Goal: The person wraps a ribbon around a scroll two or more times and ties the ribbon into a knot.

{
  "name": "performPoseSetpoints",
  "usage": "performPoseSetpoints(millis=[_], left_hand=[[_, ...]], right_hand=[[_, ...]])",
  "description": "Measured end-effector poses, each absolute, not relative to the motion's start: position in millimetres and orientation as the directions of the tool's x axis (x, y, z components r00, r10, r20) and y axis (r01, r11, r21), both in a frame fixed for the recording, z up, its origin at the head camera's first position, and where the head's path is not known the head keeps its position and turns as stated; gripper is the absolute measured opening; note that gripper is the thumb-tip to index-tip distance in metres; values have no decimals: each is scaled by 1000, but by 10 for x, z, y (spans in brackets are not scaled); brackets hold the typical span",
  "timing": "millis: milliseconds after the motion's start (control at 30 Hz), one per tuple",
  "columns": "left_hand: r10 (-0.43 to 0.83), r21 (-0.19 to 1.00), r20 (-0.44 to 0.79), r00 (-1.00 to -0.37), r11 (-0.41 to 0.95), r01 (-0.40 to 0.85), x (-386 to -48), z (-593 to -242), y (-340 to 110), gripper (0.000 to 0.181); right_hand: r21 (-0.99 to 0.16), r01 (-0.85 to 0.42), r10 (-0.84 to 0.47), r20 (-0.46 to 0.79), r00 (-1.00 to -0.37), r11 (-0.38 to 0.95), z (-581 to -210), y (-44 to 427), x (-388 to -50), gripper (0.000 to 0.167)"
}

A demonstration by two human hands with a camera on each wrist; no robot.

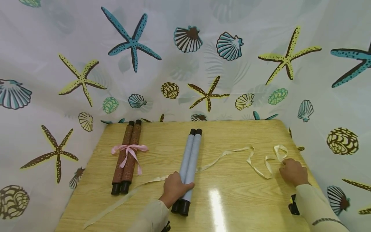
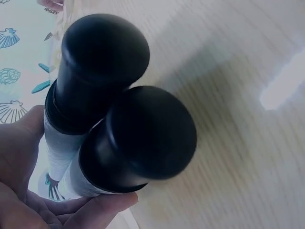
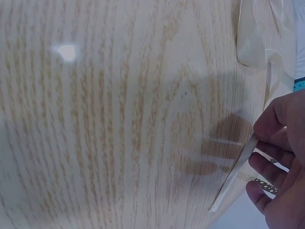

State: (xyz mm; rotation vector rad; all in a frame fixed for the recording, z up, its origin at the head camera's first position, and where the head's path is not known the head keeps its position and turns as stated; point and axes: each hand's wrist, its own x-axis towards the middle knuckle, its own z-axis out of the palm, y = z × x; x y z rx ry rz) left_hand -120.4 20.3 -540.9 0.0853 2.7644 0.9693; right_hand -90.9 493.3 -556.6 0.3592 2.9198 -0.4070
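We observe, at the middle of the light wooden table with its glossy grain [image 1: 237,193], two slim, pale blue-grey cylindrical rolls [image 1: 193,161] lying side by side and touching, their far ends slanting slightly to the right. We note smooth black end caps [image 1: 184,207] on both near ends, seen enlarged in the left wrist view. The left hand [image 1: 175,186] grips the pair together near this end, its thumb along the right side and its fingers on the left. A long, narrow cream satin ribbon [image 1: 237,150] passes beneath the rolls: we follow one stretch to the table's near left, the other winding in loose loops to the right. There the right hand [image 1: 294,172] pinches the ribbon between thumb and forefinger; in the right wrist view we see a short tail extending beyond this narrow grip, the remaining fingers loosely bent. To the left, well apart from the hands, we find two reddish-brown patterned rolls with black ends [image 1: 129,170], bound by a pink fabric bow [image 1: 128,148]. Cream sleeves [image 1: 314,199] cover both forearms, and behind the table we see a white curtain printed with starfish and shells [image 1: 162,71].
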Motion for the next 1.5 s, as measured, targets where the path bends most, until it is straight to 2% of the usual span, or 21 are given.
performPoseSetpoints(millis=[533,833,967,1067,1133,1267,1400,1500], left_hand=[[56,598,-175,-983,799,-61,-1068,-5553,453,71],[58,580,-163,-985,813,-48,-1027,-5663,553,80],[62,573,-195,-979,817,-62,-1035,-5668,515,85],[58,554,-196,-979,830,-62,-1065,-5659,408,84],[35,541,-175,-984,838,-66,-1091,-5654,269,75],[-59,494,-157,-986,860,-130,-1154,-5675,-202,64],[-167,485,-247,-954,831,-271,-1254,-5731,-749,66],[-185,526,-321,-929,781,-338,-1372,-5766,-1019,65]], right_hand=[[-252,249,205,-186,-961,935,-5632,4949,-921,45],[-253,250,206,-188,-960,935,-5605,4903,-887,46],[-253,240,202,-168,-965,937,-5578,4893,-884,45],[-253,239,200,-170,-965,937,-5557,4906,-890,45],[-252,238,197,-175,-965,938,-5555,4919,-886,45],[-259,228,194,-152,-969,939,-5574,4954,-845,43],[-254,258,238,-107,-965,932,-5579,5010,-810,45],[-237,304,285,-112,-952,923,-5576,5062,-806,45]])
